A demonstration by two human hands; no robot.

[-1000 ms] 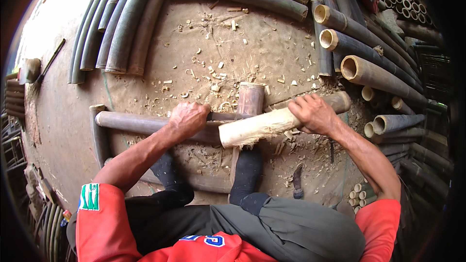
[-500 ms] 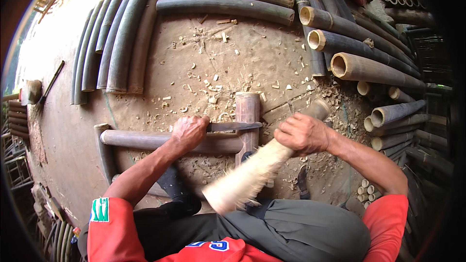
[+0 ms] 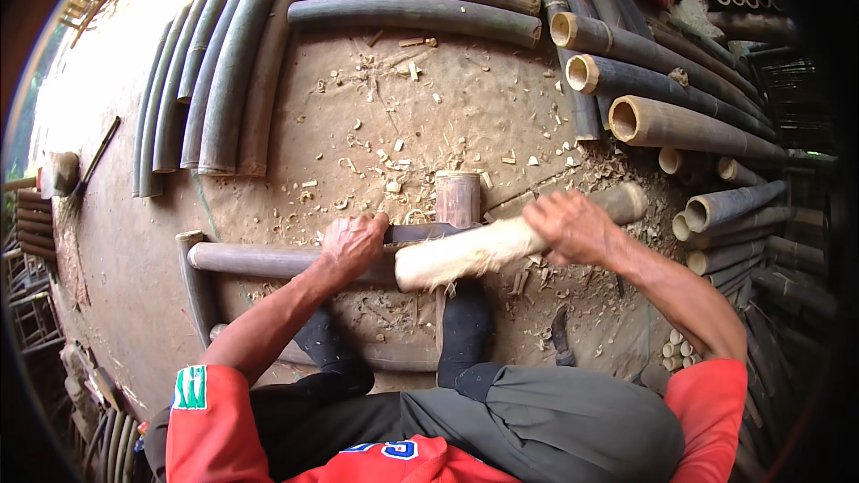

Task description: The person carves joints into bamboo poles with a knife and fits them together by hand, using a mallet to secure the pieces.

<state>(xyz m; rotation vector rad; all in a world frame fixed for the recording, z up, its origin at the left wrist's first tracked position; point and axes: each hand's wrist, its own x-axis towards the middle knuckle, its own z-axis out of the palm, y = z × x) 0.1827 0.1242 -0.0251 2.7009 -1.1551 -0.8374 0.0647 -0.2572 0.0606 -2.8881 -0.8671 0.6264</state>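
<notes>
My left hand (image 3: 354, 244) is closed in a fist around the handle of a long dark-bladed knife (image 3: 417, 233), whose blade points right. A length of bamboo (image 3: 470, 252) is gripped in my right hand (image 3: 570, 228). Its left part is pale, shaved and fuzzy with fibres, while the right end keeps its brownish skin. The bamboo lies nearly level, slanting up to the right, and covers the far part of the blade; whether the two touch I cannot tell. Beneath them, a bamboo crosspiece (image 3: 458, 198) sits at the end of a lying bamboo pole (image 3: 255, 258).
Dark bamboo poles (image 3: 416, 13) lie at the back, with more poles (image 3: 228, 80) at the left. Cut bamboo tubes (image 3: 689, 130) are stacked at the right. Wood chips (image 3: 394, 186) litter the ground. A tool with a dark handle (image 3: 100, 154) stands far left. My dark-covered feet (image 3: 465, 326) are near the pole.
My right hand has moved slightly right and up. The shaved end of the bamboo has swung up and away from my lap, towards the knife. My left hand has barely moved.
</notes>
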